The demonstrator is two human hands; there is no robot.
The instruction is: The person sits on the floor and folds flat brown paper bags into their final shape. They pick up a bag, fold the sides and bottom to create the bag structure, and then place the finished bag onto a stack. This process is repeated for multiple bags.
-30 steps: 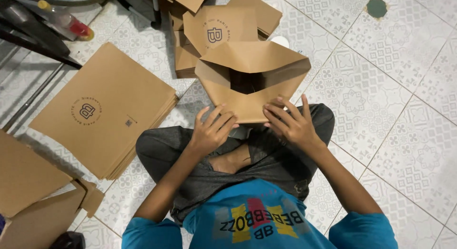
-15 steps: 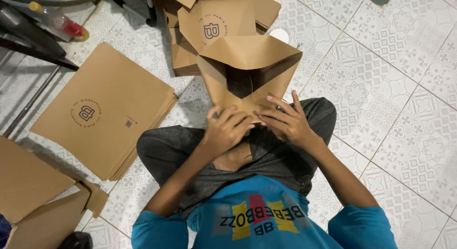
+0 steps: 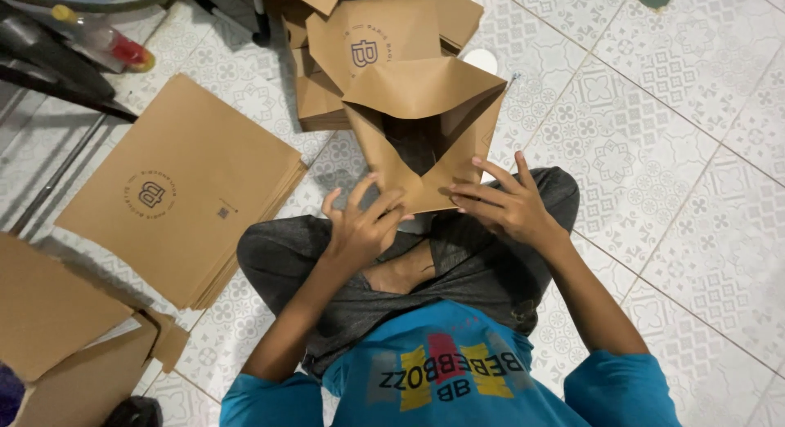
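1. Far to the left of your left hand (image 3: pixel 360 231), an open cardboard box (image 3: pixel 57 345) sits on the tiled floor (image 3: pixel 695 190).
2. Between that box and your left hand lies a flat stack of brown paper bags (image 3: pixel 180 198), well apart from your fingers.
3. Up and left of your left hand, a plastic bottle (image 3: pixel 102 43) lies beside dark metal bars.
4. Your left hand presses on the near left edge of the half-folded brown paper bag (image 3: pixel 425 125), fingers spread and bent against the paper, not clenched.
5. The bag rests just past your crossed legs, its mouth gaping open and facing up, directly beyond both hands.
6. Beyond the bag, touching its far flap, a pile of finished bags (image 3: pixel 368 43) crowds the floor.
7. Your right hand (image 3: pixel 507 206) grips the bag's near right edge, fingers splayed over the paper.
8. Right of your right hand there is only tiled floor.
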